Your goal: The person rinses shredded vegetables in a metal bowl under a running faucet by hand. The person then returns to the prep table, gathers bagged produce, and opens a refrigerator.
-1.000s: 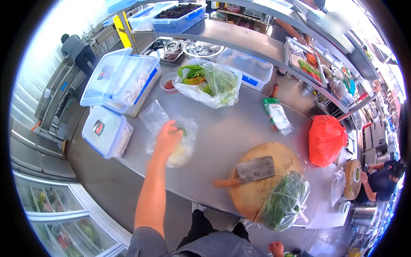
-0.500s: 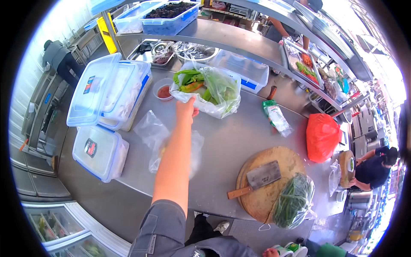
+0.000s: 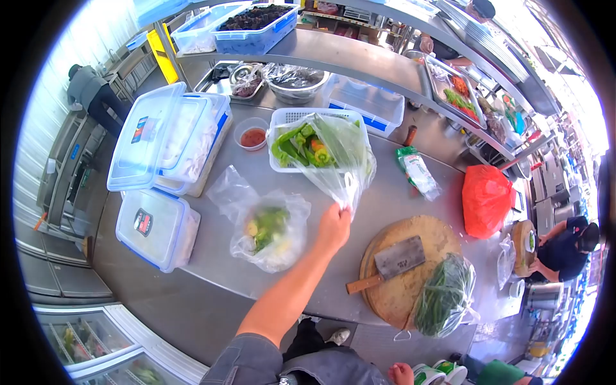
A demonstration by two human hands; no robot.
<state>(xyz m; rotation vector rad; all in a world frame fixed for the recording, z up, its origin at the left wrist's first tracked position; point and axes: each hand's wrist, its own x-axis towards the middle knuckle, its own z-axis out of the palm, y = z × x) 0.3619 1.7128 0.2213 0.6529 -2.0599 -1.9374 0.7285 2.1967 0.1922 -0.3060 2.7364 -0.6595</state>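
Note:
My left hand (image 3: 335,226) is closed on the gathered edge of a clear plastic bag (image 3: 350,176), stretched from a white basket (image 3: 279,165). Green peppers (image 3: 292,146), with some orange ones, lie in the basket, partly under the bag. Low in the view, my right hand (image 3: 401,373) is by my side near white tubs (image 3: 427,374); its fingers look curled, and whatever they hold, if anything, is hidden. Left of my forearm lies another clear bag (image 3: 282,212) with green and yellowish pieces inside. A small cup of red sauce (image 3: 252,136) stands left of the basket.
A cleaver (image 3: 399,258) rests on a round chopping board (image 3: 385,305), beside bagged green vegetables (image 3: 443,298). Lidded boxes (image 3: 157,224) line the table's left side; a red bag (image 3: 486,202) stands right. A steel shelf (image 3: 359,54) crosses above. A co-worker (image 3: 564,250) works at far right.
My left hand has moved right and toward me, pulling the plastic bag with it. The white basket and its peppers now show. My forearm no longer covers the other bag.

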